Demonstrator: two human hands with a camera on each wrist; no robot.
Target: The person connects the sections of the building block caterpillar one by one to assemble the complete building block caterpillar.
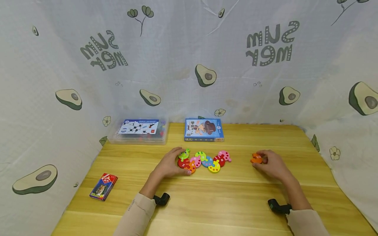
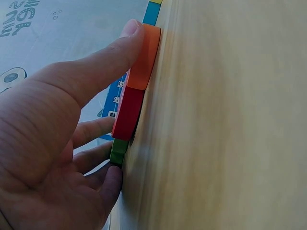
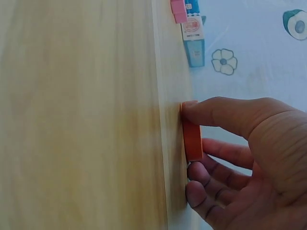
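A caterpillar puzzle [image 1: 207,161] of joined, numbered round pieces lies in a wavy row on the table, its green smiling head [image 1: 183,154] at the left. My left hand [image 1: 170,164] grips this head end, with the thumb against the edge of the orange piece [image 2: 145,57] and fingers by the head. To the right, apart from the row, my right hand [image 1: 272,165] pinches an orange puzzle piece [image 1: 256,158] marked 10. In the right wrist view, that piece's edge [image 3: 193,141] shows between thumb and fingers, low at the tabletop. The row ends in a pink piece [image 1: 224,155] with a knob.
Along the back of the wooden table [image 1: 224,203] are a clear plastic case [image 1: 141,141] and a blue game box [image 1: 204,130]. A small red and blue card box [image 1: 103,186] lies at the left. Patterned cloth [image 1: 177,55] hangs behind and at both sides.
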